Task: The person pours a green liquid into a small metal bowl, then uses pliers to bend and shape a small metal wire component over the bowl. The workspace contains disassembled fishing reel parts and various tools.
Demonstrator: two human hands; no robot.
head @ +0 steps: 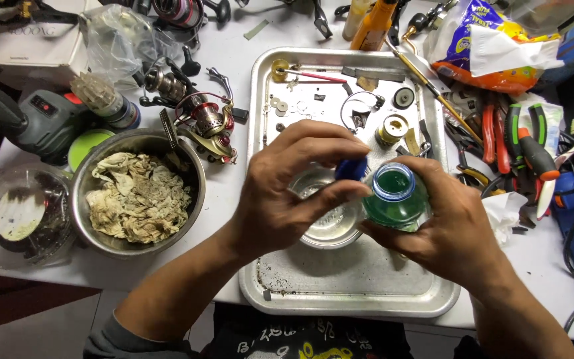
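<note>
A: Hands status?

B: Right hand (448,229) wrapped around a small green bottle (396,199), mouth open and facing up, over the metal tray (340,292). Fingers curled tight on the body.

A: Left?

B: Left hand (287,193) pinches a blue cap (351,169) between thumb and fingertips, at 10 o'clock of the bottle mouth, just beside it. Cap is mostly hidden by the fingers.

A: Under them?

B: Small glass bowl (327,223) on the tray, at 9 o'clock of the bottle, partly covered by the left hand. Small loose parts and a brass spool (392,128) lie at the tray's 12 o'clock end.

A: Off-tray?

B: At 9 o'clock, a steel bowl (101,242) full of dirty rags (139,196). Fishing reel (208,123) at 10 o'clock of the tray. Pliers with red and green handles (519,139) at 3 o'clock.
</note>
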